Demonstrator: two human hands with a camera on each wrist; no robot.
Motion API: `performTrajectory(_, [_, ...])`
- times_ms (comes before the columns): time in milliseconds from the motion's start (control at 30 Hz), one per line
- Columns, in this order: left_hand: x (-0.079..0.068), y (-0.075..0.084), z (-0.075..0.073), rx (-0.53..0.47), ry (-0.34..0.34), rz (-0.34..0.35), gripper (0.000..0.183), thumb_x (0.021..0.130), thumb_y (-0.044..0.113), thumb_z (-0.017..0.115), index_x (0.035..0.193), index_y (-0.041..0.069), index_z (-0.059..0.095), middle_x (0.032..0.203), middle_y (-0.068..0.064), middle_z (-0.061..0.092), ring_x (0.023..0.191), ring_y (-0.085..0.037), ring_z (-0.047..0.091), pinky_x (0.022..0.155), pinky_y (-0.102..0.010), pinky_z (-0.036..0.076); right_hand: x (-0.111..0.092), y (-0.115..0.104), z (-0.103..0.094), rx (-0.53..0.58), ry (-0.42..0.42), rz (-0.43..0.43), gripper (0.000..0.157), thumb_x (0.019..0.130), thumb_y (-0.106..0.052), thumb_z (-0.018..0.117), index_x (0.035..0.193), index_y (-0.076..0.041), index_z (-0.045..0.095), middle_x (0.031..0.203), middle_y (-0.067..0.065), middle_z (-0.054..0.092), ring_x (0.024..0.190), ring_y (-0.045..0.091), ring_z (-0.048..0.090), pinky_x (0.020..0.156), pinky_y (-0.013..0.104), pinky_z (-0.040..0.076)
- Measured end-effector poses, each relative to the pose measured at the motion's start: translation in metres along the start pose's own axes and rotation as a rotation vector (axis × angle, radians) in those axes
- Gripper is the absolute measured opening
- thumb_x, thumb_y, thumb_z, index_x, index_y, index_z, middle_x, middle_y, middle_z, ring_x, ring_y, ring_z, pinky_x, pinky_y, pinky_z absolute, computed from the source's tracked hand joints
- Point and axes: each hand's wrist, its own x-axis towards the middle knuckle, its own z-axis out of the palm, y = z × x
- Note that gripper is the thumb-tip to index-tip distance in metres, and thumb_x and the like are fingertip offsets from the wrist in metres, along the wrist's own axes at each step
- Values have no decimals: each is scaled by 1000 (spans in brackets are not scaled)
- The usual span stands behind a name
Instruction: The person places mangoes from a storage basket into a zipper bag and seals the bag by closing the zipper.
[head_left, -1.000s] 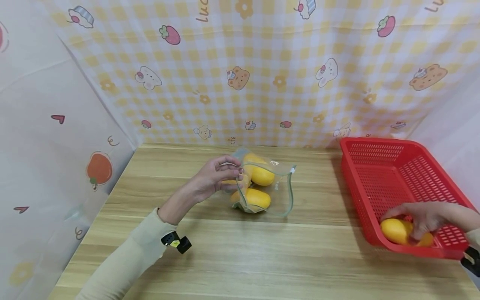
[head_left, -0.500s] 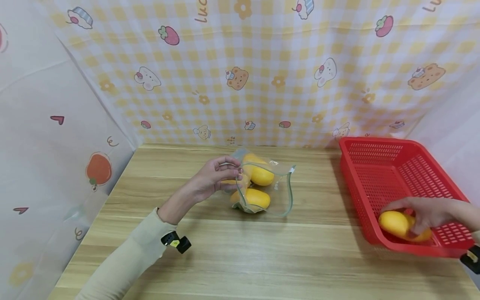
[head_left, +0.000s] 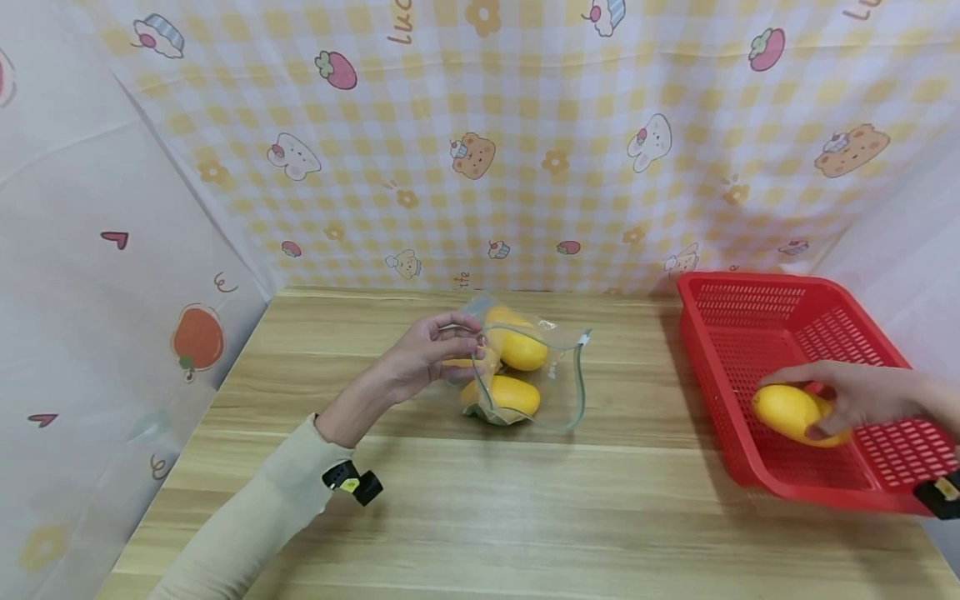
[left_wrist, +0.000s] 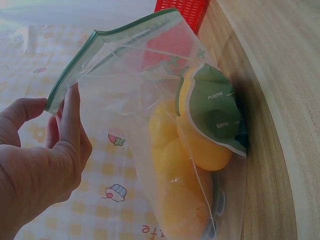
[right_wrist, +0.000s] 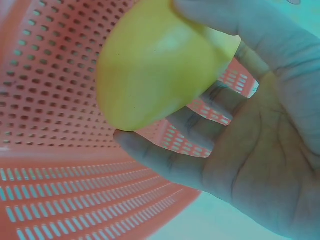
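My left hand (head_left: pixel 427 358) pinches the green-edged mouth of a clear zip bag (left_wrist: pixel 120 90) between thumb and fingers, keeping it spread. Inside the bag lie several yellow mangoes (head_left: pixel 517 396), and the bag carries a green label (left_wrist: pixel 215 105) reading "name" and "time". Over at the right, my right hand (head_left: pixel 862 396) grips one yellow mango (head_left: pixel 787 410) inside the red basket (head_left: pixel 708 375). In the right wrist view the thumb lies on top of that mango (right_wrist: pixel 155 70) with fingertips along its underside, and the perforated basket wall shows behind it.
The wooden table (head_left: pixel 480 517) carries the bag near its middle and the basket at its right end. A yellow checked cloth (head_left: pixel 420 167) hangs along the back, with white sheets (head_left: pixel 97 317) at the sides.
My right hand has lifted the mango up from the basket's near end, away from the front rim. The left hand and the bag stay where they were.
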Motion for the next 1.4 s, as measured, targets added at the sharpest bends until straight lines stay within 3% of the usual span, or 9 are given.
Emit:
performTrajectory(233, [0, 1, 1, -1, -4, -2, 20, 99, -8, 58, 117, 0, 59, 116, -21, 61, 93, -22, 67, 83, -39, 61, 4, -4, -6, 20, 41, -25, 69, 82, 6, 79, 142, -18, 57, 121, -7, 60, 91, 14, 53, 66, 27, 51])
performTrajectory(467, [1, 2, 1, 1, -5, -11, 21, 98, -7, 59, 118, 1, 59, 113, -16, 63, 93, -22, 67, 83, -38, 61, 3, -6, -7, -48, 115, -3, 64, 85, 2, 80, 142, -14, 57, 120, -10, 59, 89, 14, 53, 61, 27, 49])
performTrajectory(733, [1, 2, 1, 3, -3, -21, 22, 98, -6, 61, 118, 0, 59, 127, -32, 54, 94, -23, 67, 85, -40, 60, 4, -11, -8, -26, 161, 30, 62, 87, 1, 78, 143, -12, 55, 123, -11, 56, 91, 17, 53, 63, 28, 50])
performTrajectory(967, [3, 1, 1, -4, -8, -20, 21, 97, -7, 61, 117, 0, 59, 113, -19, 62, 92, -23, 67, 83, -39, 61, 8, -17, -9, -70, 209, 48, 64, 86, -1, 80, 143, -11, 55, 125, -14, 55, 94, 15, 52, 63, 29, 51])
performTrajectory(1167, [3, 1, 3, -3, -14, -14, 20, 98, -7, 61, 116, 1, 60, 117, -24, 60, 92, -23, 67, 84, -39, 60, 14, -23, -11, -41, 182, -8, 63, 88, 0, 78, 145, -6, 52, 126, -6, 58, 96, 17, 53, 65, 30, 53])
performTrajectory(1400, [4, 1, 4, 6, -22, -14, 19, 98, -6, 60, 115, 3, 60, 109, -16, 64, 91, -22, 67, 82, -38, 61, 23, -37, -12, -50, 208, 9, 67, 86, -7, 83, 145, -10, 53, 124, -2, 60, 99, 17, 55, 68, 32, 56])
